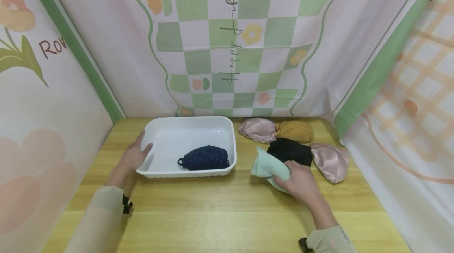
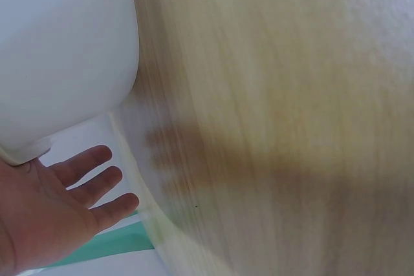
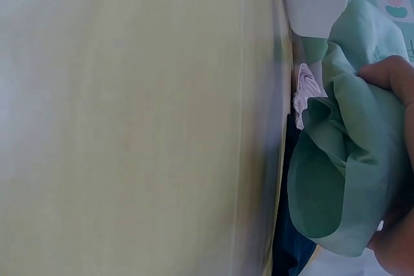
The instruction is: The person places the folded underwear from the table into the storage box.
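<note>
A white rectangular tray (image 1: 159, 142) stands on the table at the left, holding a dark navy pouch (image 1: 205, 157) with a small loop at one end. My left hand (image 1: 134, 156) holds the tray's left rim, thumb over the edge. In the left wrist view, three fingers (image 2: 90, 192) stick out straight below the rim. My right hand (image 1: 299, 180) grips a mint-green cloth pouch (image 1: 269, 165) above the table, right of the tray. In the right wrist view, the pouch's loose, gaping end faces the camera. Just behind it lies a black cloth item (image 1: 291, 151).
Beside the black item lie a pink satin piece (image 1: 330, 162) on the right, another pink satin piece (image 1: 258, 129) at the back, and a mustard-yellow one (image 1: 295, 131). Printed curtains (image 1: 234, 48) hang along the back and sides of the wooden table (image 1: 198, 213).
</note>
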{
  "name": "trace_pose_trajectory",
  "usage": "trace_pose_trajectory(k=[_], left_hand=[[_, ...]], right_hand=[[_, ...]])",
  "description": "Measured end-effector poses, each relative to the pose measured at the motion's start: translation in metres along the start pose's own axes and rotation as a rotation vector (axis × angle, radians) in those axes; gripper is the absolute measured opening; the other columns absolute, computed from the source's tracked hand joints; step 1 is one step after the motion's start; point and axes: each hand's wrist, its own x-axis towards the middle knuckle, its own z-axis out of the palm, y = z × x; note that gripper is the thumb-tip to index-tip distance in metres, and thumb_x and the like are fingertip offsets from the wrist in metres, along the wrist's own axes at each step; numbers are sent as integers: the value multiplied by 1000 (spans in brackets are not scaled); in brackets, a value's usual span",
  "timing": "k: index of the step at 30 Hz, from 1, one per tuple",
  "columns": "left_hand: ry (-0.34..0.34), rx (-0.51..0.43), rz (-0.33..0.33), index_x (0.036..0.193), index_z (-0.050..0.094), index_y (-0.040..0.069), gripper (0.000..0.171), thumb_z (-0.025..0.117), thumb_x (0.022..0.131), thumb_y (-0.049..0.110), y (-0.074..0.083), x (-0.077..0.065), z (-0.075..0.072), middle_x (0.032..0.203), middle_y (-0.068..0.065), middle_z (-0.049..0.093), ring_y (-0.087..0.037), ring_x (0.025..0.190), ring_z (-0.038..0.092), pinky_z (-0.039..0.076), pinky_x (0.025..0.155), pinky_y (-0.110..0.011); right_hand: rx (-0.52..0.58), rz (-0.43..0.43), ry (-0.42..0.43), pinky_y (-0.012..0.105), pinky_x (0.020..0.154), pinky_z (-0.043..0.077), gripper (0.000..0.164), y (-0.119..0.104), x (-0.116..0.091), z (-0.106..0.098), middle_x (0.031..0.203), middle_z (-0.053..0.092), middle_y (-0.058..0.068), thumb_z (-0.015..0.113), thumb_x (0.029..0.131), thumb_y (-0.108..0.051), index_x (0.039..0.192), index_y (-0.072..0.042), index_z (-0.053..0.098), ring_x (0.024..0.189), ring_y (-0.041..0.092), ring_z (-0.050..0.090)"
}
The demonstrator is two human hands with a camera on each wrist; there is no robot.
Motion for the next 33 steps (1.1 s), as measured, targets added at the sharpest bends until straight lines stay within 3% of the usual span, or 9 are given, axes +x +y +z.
trace_pose_trajectory(k=[19,33], left_hand=[[1,-5,-6,161,-5,10,78,26,105,56,-2,1,1,161,-33,15,-57,143,24,23,119,-65],[-5,-14,-13,161,-8,12,79,25,105,57,-1,0,1,161,-34,15,-57,143,25,23,119,-65]], right_hand=[[49,74,6,48,77,52,51,-16,10,-2,101,70,11,77,80,-43,111,-5,66,89,32,63],[102,53,33,48,78,53,49,-28,18,-3,100,69,9,76,82,-44,111,-6,66,89,30,63]])
